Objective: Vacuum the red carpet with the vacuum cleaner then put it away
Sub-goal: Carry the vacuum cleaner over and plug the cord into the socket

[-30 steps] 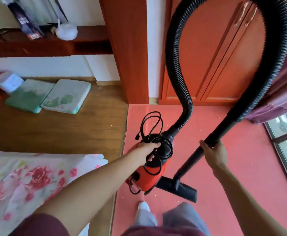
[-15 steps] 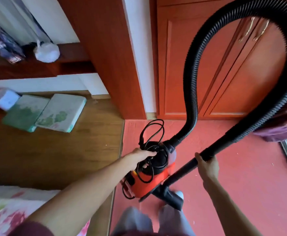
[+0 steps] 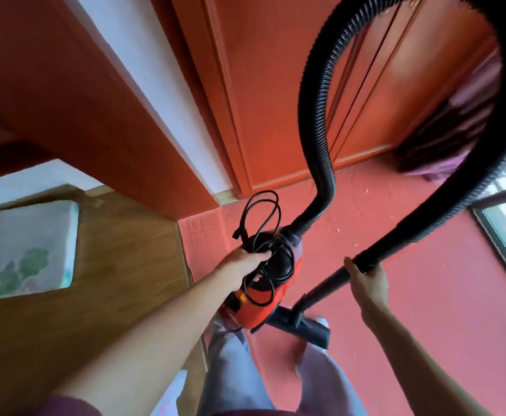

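Red vacuum cleaner (image 3: pixel 254 307) held over the red carpet's (image 3: pixel 425 265) left edge, same carry as half a second back (view now tilted, shelf out of frame). Left hand (image 3: pixel 245 261) curls round its top handle and coiled cord (image 3: pixel 260 211); right hand (image 3: pixel 365 280) wraps the black wand (image 3: pixel 329 285), hose (image 3: pixel 320 115) arching overhead.
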`<state>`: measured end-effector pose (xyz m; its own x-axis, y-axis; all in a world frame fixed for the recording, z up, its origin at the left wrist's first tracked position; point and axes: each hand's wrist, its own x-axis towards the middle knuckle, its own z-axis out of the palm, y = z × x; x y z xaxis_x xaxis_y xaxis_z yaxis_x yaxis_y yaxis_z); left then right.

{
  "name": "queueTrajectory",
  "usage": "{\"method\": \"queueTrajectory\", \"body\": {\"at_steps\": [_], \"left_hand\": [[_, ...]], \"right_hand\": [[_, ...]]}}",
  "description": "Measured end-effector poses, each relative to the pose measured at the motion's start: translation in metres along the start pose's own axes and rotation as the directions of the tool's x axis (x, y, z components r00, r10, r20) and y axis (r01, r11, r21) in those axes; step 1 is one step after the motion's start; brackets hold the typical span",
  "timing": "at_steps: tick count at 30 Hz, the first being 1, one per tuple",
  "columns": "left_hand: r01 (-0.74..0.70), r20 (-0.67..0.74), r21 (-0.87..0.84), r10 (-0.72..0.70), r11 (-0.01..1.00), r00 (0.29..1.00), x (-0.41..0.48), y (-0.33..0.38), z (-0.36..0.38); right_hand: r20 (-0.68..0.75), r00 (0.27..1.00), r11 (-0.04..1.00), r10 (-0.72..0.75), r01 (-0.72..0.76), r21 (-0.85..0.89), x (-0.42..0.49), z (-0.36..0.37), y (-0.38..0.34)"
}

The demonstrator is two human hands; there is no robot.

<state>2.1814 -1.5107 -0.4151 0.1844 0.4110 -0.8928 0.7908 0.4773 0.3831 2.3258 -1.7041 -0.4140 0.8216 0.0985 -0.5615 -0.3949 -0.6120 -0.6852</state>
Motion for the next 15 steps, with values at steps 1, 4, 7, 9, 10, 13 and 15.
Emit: {"method": "queueTrajectory", "body": {"at_steps": [1, 4, 7, 9, 10, 13, 15], "left_hand": [[-0.027, 0.012, 0.049, 0.027, 0.998, 1.000, 0.021, 0.006, -0.002], [-0.081, 0.061, 0.238, 0.068, 0.968, 0.996, 0.079, 0.022, -0.002], [-0.109, 0.097, 0.383, 0.077, 0.917, 0.992, 0.140, 0.031, 0.006], [-0.151, 0.106, 0.492, 0.113, 0.857, 0.988, 0.180, 0.036, 0.014], [-0.185, 0.108, 0.541, 0.150, 0.820, 0.983, 0.201, 0.039, 0.018], [-0.227, 0.102, 0.649, 0.212, 0.726, 0.972, 0.258, 0.043, 0.028], [-0.255, 0.101, 0.688, 0.257, 0.680, 0.961, 0.298, 0.040, 0.035]], "right_hand": [[-0.041, 0.999, 1.000, 0.029, -0.029, 0.005, 0.003, 0.010, 0.002], [-0.163, 0.977, 0.990, 0.139, -0.134, 0.044, 0.008, 0.045, 0.014], [-0.212, 0.951, 0.971, 0.225, -0.202, 0.124, 0.023, 0.091, 0.044], [-0.238, 0.921, 0.939, 0.309, -0.256, 0.230, 0.038, 0.119, 0.062], [-0.245, 0.905, 0.915, 0.348, -0.271, 0.300, 0.047, 0.132, 0.069], [-0.225, 0.867, 0.810, 0.445, -0.283, 0.515, 0.084, 0.163, 0.099], [-0.201, 0.856, 0.752, 0.476, -0.277, 0.598, 0.112, 0.180, 0.125]]}}
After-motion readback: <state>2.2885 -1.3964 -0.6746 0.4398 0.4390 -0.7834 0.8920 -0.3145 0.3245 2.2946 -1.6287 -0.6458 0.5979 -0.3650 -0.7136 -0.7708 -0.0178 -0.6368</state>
